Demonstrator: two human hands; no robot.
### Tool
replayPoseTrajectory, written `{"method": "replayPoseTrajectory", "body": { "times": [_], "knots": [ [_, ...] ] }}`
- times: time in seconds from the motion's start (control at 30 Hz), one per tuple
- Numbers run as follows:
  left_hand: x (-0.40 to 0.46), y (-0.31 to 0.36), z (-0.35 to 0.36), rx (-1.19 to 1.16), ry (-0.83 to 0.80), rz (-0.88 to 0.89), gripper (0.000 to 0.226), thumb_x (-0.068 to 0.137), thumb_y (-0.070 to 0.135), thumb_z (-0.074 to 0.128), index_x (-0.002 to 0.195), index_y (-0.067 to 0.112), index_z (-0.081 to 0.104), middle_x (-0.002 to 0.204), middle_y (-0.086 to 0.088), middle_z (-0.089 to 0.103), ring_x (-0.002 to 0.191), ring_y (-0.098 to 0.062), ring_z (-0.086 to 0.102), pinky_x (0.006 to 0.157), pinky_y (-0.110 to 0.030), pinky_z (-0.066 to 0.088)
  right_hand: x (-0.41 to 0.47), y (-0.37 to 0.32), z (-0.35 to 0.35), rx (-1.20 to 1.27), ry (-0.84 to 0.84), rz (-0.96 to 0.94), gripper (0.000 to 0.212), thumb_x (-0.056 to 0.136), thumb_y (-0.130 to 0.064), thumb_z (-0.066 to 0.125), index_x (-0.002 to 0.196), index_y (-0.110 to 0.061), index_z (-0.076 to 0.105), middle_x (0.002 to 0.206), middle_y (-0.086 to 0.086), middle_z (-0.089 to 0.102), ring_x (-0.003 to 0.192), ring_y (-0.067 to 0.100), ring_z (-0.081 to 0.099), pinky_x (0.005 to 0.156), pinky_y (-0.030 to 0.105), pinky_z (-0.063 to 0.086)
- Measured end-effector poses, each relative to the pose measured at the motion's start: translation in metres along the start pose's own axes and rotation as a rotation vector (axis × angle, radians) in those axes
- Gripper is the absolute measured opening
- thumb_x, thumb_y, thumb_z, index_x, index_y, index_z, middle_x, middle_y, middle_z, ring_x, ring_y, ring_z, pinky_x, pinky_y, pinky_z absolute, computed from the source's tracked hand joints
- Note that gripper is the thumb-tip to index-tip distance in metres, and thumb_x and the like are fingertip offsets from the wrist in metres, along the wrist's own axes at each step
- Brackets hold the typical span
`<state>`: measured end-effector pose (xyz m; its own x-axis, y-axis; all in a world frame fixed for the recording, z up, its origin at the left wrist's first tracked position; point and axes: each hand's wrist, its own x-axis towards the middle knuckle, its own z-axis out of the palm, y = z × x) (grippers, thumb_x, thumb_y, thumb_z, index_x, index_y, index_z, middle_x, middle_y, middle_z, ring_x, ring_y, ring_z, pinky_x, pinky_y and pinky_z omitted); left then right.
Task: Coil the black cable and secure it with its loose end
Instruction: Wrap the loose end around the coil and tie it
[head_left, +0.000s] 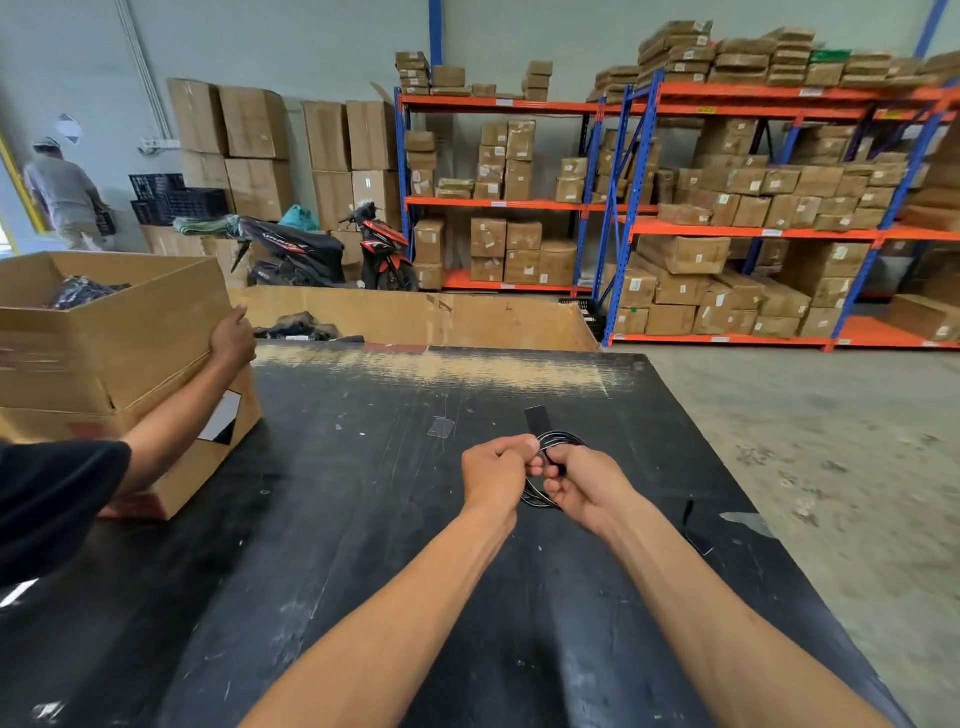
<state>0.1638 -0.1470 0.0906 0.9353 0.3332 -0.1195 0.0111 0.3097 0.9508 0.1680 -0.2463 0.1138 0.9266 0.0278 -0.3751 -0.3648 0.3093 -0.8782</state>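
Note:
The black cable (558, 440) is wound into a small coil of several thin glossy loops, held just above the black table (363, 519). My left hand (496, 470) pinches the coil's left side with thumb and fingers closed. My right hand (584, 486) grips the coil's right and lower part; loops show above and below its fingers. A flat black piece (536, 418) sticks up behind the coil, and I cannot tell whether it is the cable's end. The coil's middle is hidden by my fingers.
Another person's arm (208, 384) reaches from the left and holds stacked cardboard boxes (104, 332) on the table's left side. A long open carton (415, 317) with dark bundles stands behind the table. A black strip (693, 525) and tape lie near the right edge. Shelving and scooters stand beyond.

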Motion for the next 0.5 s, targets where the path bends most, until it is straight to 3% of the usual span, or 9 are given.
{"method": "replayPoseTrajectory", "body": {
  "times": [0.33,0.5],
  "knots": [
    [0.0008,0.0056,0.0029,0.025,-0.016,-0.062,0.016,0.084,-0.009,0.068,0.098,-0.004,0.073,0.060,-0.006,0.072,0.050,-0.012,0.063,0.057,-0.020,0.057,-0.0014,-0.0046,-0.0052,-0.023,0.002,-0.003,0.030,0.094,0.013,0.041,0.073,-0.002,0.057,0.063,0.010,0.053,0.049,0.011,0.040,0.035,0.016,0.034],
    [0.0024,0.0049,-0.0021,0.093,0.080,-0.019,0.014,0.084,-0.008,0.068,0.088,0.003,0.075,0.064,-0.011,0.070,0.050,-0.015,0.063,0.069,-0.032,0.061,-0.0075,-0.0041,-0.0035,-0.164,0.021,-0.075,0.017,0.091,0.016,0.056,0.079,0.009,0.066,0.072,0.019,0.067,0.055,0.016,0.065,0.046,0.016,0.056]
  ]
}}
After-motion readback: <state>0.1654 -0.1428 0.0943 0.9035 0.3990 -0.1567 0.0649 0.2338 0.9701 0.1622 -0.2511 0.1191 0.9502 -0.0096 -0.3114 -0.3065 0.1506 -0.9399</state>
